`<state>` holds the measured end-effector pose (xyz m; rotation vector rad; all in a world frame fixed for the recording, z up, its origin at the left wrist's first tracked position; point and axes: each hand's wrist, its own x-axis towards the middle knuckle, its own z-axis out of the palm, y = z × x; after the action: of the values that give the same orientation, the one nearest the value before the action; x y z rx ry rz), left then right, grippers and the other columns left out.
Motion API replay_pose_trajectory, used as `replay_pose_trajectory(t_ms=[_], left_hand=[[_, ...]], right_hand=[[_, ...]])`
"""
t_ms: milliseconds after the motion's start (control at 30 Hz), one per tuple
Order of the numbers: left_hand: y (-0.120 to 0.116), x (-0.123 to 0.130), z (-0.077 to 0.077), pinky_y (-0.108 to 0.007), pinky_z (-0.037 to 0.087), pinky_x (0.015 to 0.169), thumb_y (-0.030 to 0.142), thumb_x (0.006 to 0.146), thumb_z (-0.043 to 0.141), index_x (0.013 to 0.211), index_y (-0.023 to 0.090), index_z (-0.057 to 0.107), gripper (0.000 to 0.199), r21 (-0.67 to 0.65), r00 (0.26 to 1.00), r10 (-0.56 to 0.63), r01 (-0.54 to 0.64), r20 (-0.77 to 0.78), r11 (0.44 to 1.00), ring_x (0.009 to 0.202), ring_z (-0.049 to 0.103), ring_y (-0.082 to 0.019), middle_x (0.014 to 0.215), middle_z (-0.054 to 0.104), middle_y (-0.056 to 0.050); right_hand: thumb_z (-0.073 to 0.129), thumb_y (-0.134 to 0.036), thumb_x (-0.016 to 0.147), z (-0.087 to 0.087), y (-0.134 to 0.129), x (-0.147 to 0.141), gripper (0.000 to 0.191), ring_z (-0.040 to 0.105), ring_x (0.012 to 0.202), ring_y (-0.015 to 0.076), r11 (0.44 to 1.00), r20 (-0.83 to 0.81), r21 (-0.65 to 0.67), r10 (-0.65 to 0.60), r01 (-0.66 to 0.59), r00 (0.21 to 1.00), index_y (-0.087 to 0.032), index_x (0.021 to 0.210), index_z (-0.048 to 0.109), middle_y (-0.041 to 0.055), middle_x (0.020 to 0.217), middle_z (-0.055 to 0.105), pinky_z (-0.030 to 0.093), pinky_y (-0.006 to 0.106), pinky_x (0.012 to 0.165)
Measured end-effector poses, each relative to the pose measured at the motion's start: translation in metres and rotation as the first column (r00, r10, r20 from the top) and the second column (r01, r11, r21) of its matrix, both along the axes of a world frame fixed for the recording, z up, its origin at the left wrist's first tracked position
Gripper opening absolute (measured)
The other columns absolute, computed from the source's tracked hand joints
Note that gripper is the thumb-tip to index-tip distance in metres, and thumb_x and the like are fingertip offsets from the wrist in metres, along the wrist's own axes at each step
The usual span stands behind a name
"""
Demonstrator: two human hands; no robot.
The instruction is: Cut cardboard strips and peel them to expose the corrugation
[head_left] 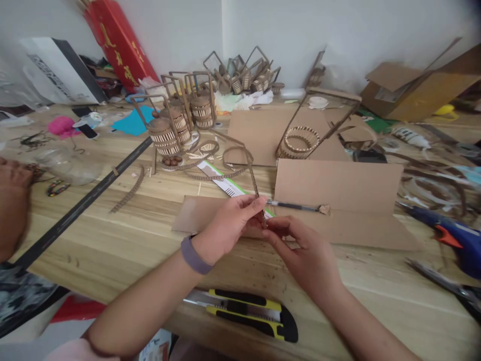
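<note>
A narrow brown corrugated cardboard strip (254,176) runs up from my fingers and loops back across the table. My left hand (235,220), with a purple band at the wrist, pinches it near its end. Just below, my right hand (300,245) has thumb and forefinger closed on the strip's tip. Under the hands lie a flat cardboard piece (203,213) and a white-and-green printed strip (221,180). Beside my right hand, a dark pen (296,204) rests on folded cardboard (338,185). A yellow-and-black utility knife (251,311) lies nearer me.
Small handled baskets (165,135) stand at the back left, and a larger handled one (300,140) stands on cardboard. At right are a blue glue gun (458,240) and scissors (443,281). Another person's hand (13,195) rests at the left edge, near a long black strip (90,200).
</note>
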<state>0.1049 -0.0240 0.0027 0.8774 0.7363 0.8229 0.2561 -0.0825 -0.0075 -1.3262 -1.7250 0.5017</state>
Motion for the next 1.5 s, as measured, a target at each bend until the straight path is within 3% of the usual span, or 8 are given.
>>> replay_pose_trajectory(t_ms=[167,400,600,1100,1200,1267,1367,1500], left_hand=[[-0.008,-0.003,-0.001,-0.024,0.044,0.066,0.046,0.065,0.089,0.088,0.013,0.068,0.045,-0.036,0.999,-0.045,0.046,0.017,0.998,0.068,0.055,-0.009,0.076,0.062,0.002],[-0.007,-0.004,-0.001,-0.023,0.043,0.065,0.04,0.072,0.085,0.085,0.013,0.068,0.034,-0.045,0.998,-0.06,0.061,0.008,0.997,0.066,0.056,-0.008,0.073,0.062,0.002],[-0.006,-0.002,-0.002,-0.025,0.046,0.071,0.039,0.07,0.087,0.083,0.012,0.069,0.035,-0.042,0.997,-0.068,0.069,0.033,0.997,0.071,0.059,-0.01,0.079,0.066,-0.001],[-0.013,0.0,0.0,-0.026,0.047,0.074,0.051,0.067,0.087,0.082,0.013,0.065,0.046,-0.016,0.993,-0.114,0.115,0.031,0.993,0.072,0.055,-0.011,0.078,0.061,0.0],[-0.018,-0.006,0.002,-0.028,0.048,0.073,0.061,0.077,0.075,0.082,0.014,0.064,0.048,0.063,0.985,-0.143,0.15,-0.099,0.987,0.075,0.059,-0.014,0.081,0.063,-0.003],[-0.023,-0.012,0.004,-0.028,0.046,0.065,0.066,0.087,0.06,0.078,0.015,0.063,0.051,0.212,0.94,-0.12,0.195,-0.32,0.958,0.07,0.058,-0.015,0.074,0.062,-0.003],[-0.03,-0.021,0.01,-0.027,0.037,0.059,0.06,0.094,0.055,0.075,0.018,0.059,0.046,0.465,0.794,0.061,0.289,-0.604,0.837,0.065,0.054,-0.015,0.07,0.061,-0.002],[-0.034,-0.025,0.013,-0.027,0.038,0.064,0.04,0.098,0.056,0.077,0.019,0.056,0.031,0.625,0.738,0.189,0.373,-0.648,0.686,0.072,0.055,-0.016,0.077,0.062,-0.001]], right_hand=[[0.065,-0.03,0.087,-0.001,-0.004,0.001,0.009,0.067,0.061,0.0138,0.999,0.026,0.032,-0.03,0.029,0.999,-0.024,0.083,0.068,-0.0012,0.073,0.073,0.054,0.025,0.056],[0.064,-0.036,0.087,-0.005,-0.004,0.003,0.014,0.069,0.067,0.0171,0.999,-0.057,-0.027,-0.039,0.037,0.998,-0.024,0.087,0.071,0.0012,0.077,0.074,0.055,0.029,0.06],[0.06,-0.032,0.088,0.0,-0.006,0.002,0.013,0.068,0.062,0.0159,0.996,-0.003,0.014,-0.089,0.089,0.996,-0.025,0.084,0.07,-0.0004,0.074,0.073,0.053,0.028,0.057],[0.056,-0.026,0.088,0.003,-0.009,0.002,0.009,0.065,0.062,0.0153,0.986,0.155,0.135,-0.115,0.094,0.981,-0.026,0.082,0.063,-0.0011,0.072,0.071,0.047,0.028,0.056],[0.053,-0.025,0.089,-0.001,-0.008,0.003,0.011,0.063,0.06,0.0157,0.978,0.219,0.178,-0.145,0.107,0.965,-0.026,0.08,0.058,-0.0011,0.069,0.067,0.046,0.029,0.055],[0.052,-0.023,0.091,-0.004,-0.007,0.005,0.01,0.064,0.063,0.0167,0.964,0.28,0.248,-0.162,0.092,0.946,-0.025,0.082,0.057,-0.0004,0.07,0.066,0.047,0.031,0.059],[0.054,-0.02,0.093,-0.009,-0.007,0.005,0.007,0.068,0.077,0.0191,0.928,0.342,0.373,-0.133,-0.005,0.93,-0.025,0.089,0.057,0.0026,0.081,0.069,0.05,0.034,0.069],[0.055,-0.014,0.093,-0.012,-0.009,0.002,0.012,0.067,0.092,0.0191,0.9,0.328,0.427,-0.061,-0.09,0.943,-0.024,0.101,0.057,0.006,0.097,0.068,0.053,0.034,0.077]])
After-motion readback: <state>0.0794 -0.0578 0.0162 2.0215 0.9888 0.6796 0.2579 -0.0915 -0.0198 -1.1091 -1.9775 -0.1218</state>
